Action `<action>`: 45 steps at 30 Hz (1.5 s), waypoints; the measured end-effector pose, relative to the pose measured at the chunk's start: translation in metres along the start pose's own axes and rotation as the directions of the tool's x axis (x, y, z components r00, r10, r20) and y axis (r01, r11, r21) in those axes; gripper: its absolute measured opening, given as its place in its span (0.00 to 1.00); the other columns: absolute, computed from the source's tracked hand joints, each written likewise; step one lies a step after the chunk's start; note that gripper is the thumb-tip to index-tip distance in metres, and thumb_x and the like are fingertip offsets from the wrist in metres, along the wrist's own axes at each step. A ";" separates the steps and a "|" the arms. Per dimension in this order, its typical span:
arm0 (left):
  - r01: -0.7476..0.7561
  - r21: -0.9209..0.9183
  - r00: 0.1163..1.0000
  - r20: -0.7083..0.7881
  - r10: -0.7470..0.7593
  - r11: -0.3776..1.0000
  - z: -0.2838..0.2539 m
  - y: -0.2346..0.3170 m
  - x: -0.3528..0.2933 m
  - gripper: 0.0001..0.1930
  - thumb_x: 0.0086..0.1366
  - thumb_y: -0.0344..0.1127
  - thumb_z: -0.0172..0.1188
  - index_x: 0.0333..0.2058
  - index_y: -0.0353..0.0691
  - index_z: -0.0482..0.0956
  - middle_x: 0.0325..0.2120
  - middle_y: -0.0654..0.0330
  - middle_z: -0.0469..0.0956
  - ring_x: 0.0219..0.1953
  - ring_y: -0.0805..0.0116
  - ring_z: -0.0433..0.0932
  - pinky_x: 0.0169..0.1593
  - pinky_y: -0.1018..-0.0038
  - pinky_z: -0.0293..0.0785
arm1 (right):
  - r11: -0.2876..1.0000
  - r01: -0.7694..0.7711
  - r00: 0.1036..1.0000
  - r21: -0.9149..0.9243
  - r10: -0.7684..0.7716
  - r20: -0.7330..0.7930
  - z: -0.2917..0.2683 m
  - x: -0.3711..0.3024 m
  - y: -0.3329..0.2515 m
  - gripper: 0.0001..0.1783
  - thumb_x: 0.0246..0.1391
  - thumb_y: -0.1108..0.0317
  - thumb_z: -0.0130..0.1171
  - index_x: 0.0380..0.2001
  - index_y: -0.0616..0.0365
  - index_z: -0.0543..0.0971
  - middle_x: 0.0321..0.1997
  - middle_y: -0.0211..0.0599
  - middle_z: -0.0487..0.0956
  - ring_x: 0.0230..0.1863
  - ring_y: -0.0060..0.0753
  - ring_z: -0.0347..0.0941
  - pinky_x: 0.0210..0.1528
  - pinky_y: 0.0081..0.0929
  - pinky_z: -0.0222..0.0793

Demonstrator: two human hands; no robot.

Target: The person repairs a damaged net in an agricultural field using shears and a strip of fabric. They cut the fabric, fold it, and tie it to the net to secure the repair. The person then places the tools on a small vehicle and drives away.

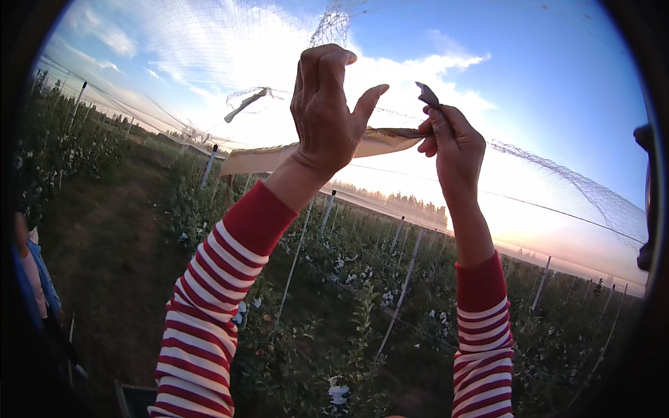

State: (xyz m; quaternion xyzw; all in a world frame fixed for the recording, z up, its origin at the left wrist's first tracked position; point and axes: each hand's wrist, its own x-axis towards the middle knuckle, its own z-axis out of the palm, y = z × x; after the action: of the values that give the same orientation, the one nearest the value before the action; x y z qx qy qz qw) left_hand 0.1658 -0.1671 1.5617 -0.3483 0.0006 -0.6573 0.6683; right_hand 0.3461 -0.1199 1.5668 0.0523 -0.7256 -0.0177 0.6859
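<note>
Both my arms, in red-and-white striped sleeves, reach up against the bright sky. My right hand (456,143) pinches a long beige cloth strip (387,143) between thumb and fingers, and a dark twisted end sticks up above the grip. From there the strip runs left behind my left wrist and hangs on beyond it. My left hand (322,111) is raised in front of the strip, thumb apart from half-bent fingers, with nothing visible in it. Bunched netting (331,28) hangs just above its fingers; whether they touch is unclear.
Another cloth piece (245,104) is caught in the net to the left. Slanting posts (402,292) and wires stand among leafy plants with pale bags. A dirt path (118,244) runs along the left, where a person in blue (43,279) is partly visible.
</note>
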 end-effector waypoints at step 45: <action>0.369 -0.245 0.899 0.340 -0.277 0.897 0.092 0.068 -0.067 0.11 0.65 0.29 0.53 0.46 0.41 0.76 0.45 0.52 0.76 0.41 0.54 0.80 0.40 0.64 0.77 | 0.792 -0.221 0.970 0.569 0.241 0.042 -0.050 -0.009 0.050 0.05 0.58 0.72 0.55 0.35 0.61 0.78 0.26 0.32 0.78 0.24 0.22 0.73 0.28 0.20 0.72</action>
State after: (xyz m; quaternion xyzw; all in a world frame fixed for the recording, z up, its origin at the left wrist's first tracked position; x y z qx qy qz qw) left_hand 0.2588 -0.0724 1.5691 -0.5362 -0.0574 -0.6922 0.4795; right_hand 0.3938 -0.0674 1.5661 0.1660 -0.6873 0.2844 0.6474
